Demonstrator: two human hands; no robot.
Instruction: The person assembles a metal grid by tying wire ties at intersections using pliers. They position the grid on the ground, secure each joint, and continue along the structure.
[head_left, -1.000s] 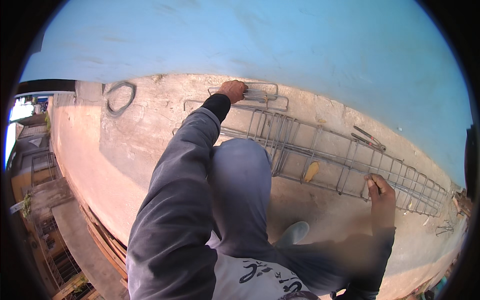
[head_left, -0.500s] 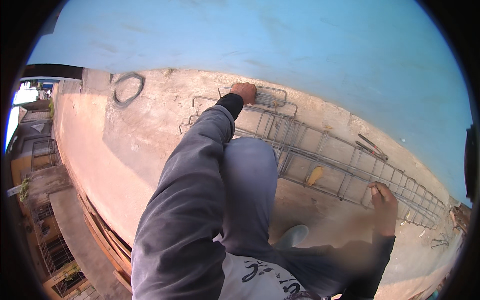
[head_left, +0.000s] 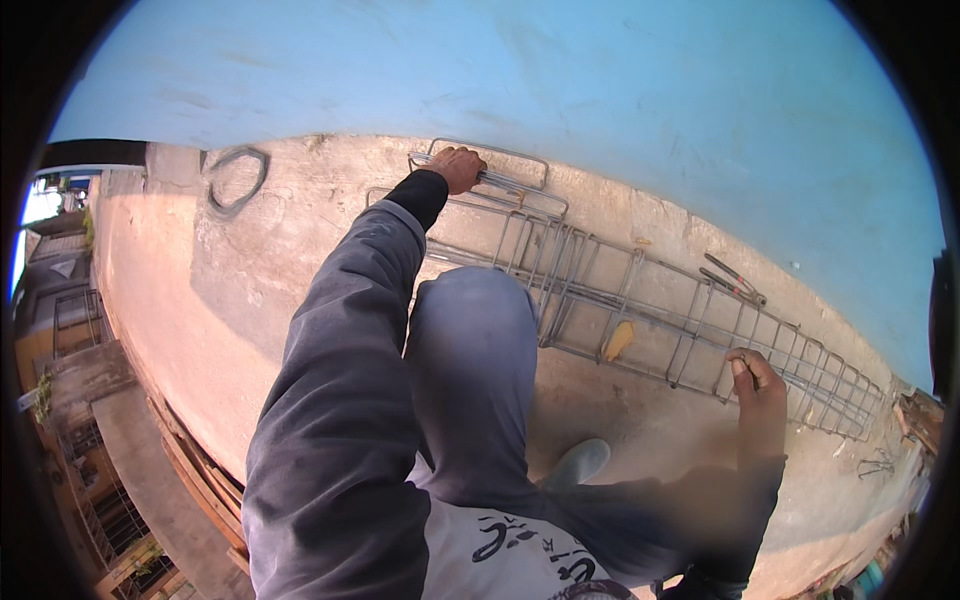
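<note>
My left hand (head_left: 457,170) is closed around bent steel stirrups (head_left: 520,187), rectangular wire loops at the left end of a rebar cage. One loop stands out toward the blue wall. The long rebar cage (head_left: 650,318) lies on the concrete and runs off to the right, with several stirrups bunched near its left part. My right hand (head_left: 760,385) is held at the near side of the cage, thumb and fingertips pinched together. Whatever is between those fingertips is too small to make out. My bent knee hides part of the cage's left end.
Pincers (head_left: 735,280) with dark handles lie between the cage and the blue wall (head_left: 620,90). A coil of wire (head_left: 240,180) rests at the far left. A yellowish scrap (head_left: 619,341) lies within the cage. Wooden boards (head_left: 195,465) run along the left edge, with buildings beyond.
My left hand has shifted left and slightly up, and the stirrups in its grip have moved and tilted toward the wall. The right hand stays pinched near the cage; the whole view has shifted slightly.
</note>
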